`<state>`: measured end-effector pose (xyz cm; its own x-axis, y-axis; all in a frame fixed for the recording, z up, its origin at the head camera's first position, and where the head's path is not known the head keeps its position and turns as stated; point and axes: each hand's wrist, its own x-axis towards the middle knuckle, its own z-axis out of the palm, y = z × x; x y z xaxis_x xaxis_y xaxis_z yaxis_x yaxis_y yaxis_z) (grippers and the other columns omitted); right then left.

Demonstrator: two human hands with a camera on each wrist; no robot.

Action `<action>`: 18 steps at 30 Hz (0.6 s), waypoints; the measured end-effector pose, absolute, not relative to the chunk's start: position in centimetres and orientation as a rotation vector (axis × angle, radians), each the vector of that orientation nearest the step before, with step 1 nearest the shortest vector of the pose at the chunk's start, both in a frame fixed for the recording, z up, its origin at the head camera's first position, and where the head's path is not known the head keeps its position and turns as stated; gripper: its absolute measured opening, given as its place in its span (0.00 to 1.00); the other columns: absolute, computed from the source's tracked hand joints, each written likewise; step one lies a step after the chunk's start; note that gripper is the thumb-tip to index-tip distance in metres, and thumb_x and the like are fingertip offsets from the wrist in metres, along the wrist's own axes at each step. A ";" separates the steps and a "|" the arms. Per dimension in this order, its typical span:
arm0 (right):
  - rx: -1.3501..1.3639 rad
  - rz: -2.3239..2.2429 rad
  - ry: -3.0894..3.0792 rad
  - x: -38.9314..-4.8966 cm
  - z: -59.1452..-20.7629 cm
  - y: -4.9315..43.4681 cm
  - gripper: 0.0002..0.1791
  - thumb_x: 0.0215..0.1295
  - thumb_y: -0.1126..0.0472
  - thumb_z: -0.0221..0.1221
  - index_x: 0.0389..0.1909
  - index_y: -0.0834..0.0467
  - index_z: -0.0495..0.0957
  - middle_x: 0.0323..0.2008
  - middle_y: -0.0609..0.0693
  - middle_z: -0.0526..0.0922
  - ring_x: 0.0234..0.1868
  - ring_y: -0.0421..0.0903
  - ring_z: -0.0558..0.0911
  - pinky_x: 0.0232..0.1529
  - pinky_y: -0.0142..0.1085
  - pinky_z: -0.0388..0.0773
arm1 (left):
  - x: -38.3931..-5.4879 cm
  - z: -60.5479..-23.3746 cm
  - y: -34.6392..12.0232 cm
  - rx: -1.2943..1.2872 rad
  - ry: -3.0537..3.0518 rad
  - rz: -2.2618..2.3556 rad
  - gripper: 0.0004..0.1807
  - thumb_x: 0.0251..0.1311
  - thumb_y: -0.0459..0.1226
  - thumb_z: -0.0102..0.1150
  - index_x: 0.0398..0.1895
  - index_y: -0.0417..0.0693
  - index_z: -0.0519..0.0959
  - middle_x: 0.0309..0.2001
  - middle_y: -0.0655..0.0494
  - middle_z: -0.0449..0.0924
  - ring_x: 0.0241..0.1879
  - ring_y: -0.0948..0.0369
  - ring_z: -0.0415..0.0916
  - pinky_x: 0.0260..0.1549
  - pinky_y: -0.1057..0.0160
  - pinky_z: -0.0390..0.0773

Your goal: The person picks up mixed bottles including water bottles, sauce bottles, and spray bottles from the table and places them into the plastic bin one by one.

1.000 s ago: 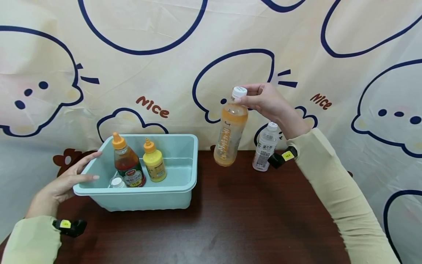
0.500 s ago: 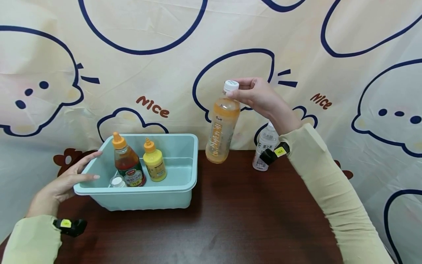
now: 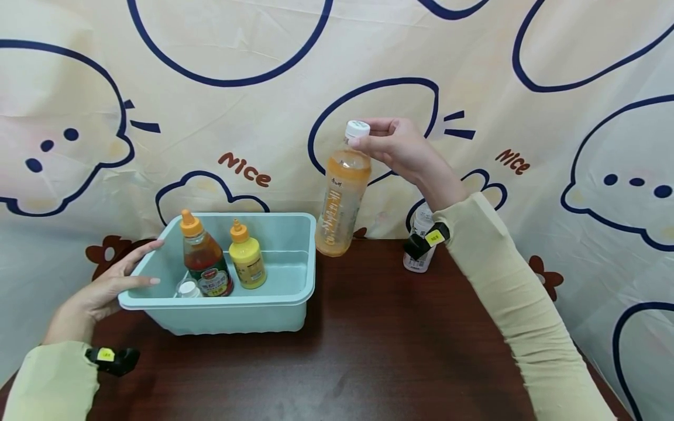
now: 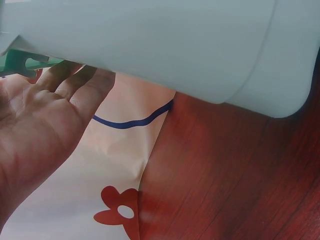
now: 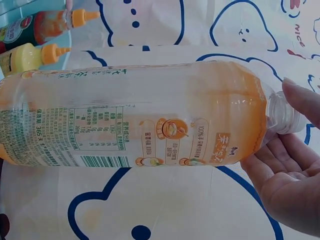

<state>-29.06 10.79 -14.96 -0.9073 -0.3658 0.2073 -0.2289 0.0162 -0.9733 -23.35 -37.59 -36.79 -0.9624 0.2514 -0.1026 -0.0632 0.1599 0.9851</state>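
In the head view my right hand (image 3: 402, 149) pinches a drink bottle (image 3: 342, 202) by the neck, just under its white cap. The bottle has an orange-and-clear label, tilts slightly, and hangs beside the right rim of a light blue plastic bin (image 3: 274, 318). The right wrist view shows this bottle (image 5: 140, 115) lengthwise, thumb and fingers at its neck. My left hand (image 3: 107, 292) grips the bin's left rim, fingers partly under it in the left wrist view. Inside the bin are a honey-type squeeze bottle (image 3: 207, 263) with orange cap, a yellow squeeze bottle (image 3: 247, 263) and a white-capped bottle (image 3: 188, 289).
A clear bottle with a white label (image 3: 419, 257) stands at the table's back, partly hidden by the right wrist camera. Behind the dark wooden table (image 3: 358, 351) hangs a cream cloth (image 3: 284, 123) with blue cartoon outlines.
My right hand has carried the drink bottle left and slightly up, toward the bin. The wrist camera now covers more of the bottle standing behind. Left hand and bin have hardly moved.
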 end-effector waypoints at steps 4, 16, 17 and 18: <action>-0.656 -2.050 2.145 -29.1 -14.8 10.2 0.24 0.58 0.71 0.56 0.57 0.69 0.67 0.49 0.55 0.73 0.52 0.49 0.72 0.57 0.37 0.69 | -23.3 -36.8 -37.6 0.178 2.202 1.872 0.39 0.59 0.29 0.50 0.67 0.75 0.51 0.65 0.45 0.36 0.40 0.70 0.70 0.34 0.54 0.80; -0.685 -2.075 2.075 -29.3 -14.5 8.4 0.24 0.58 0.72 0.55 0.57 0.69 0.67 0.48 0.56 0.74 0.49 0.48 0.73 0.55 0.35 0.70 | -23.3 -36.7 -37.5 0.158 2.222 1.846 0.40 0.59 0.30 0.52 0.67 0.76 0.51 0.66 0.43 0.33 0.41 0.70 0.69 0.35 0.53 0.80; -0.690 -2.076 2.069 -29.3 -14.5 8.3 0.24 0.58 0.72 0.55 0.58 0.70 0.66 0.49 0.57 0.74 0.49 0.48 0.74 0.55 0.35 0.70 | -23.3 -36.6 -37.5 0.161 2.220 1.846 0.40 0.59 0.30 0.52 0.67 0.76 0.50 0.66 0.42 0.32 0.41 0.71 0.69 0.35 0.53 0.80; -0.692 -2.079 2.062 -29.4 -14.5 8.1 0.24 0.58 0.72 0.55 0.58 0.70 0.66 0.50 0.57 0.74 0.49 0.48 0.74 0.55 0.35 0.70 | -23.3 -36.6 -37.5 0.161 2.220 1.844 0.40 0.59 0.30 0.51 0.67 0.76 0.50 0.66 0.42 0.32 0.41 0.71 0.68 0.35 0.53 0.80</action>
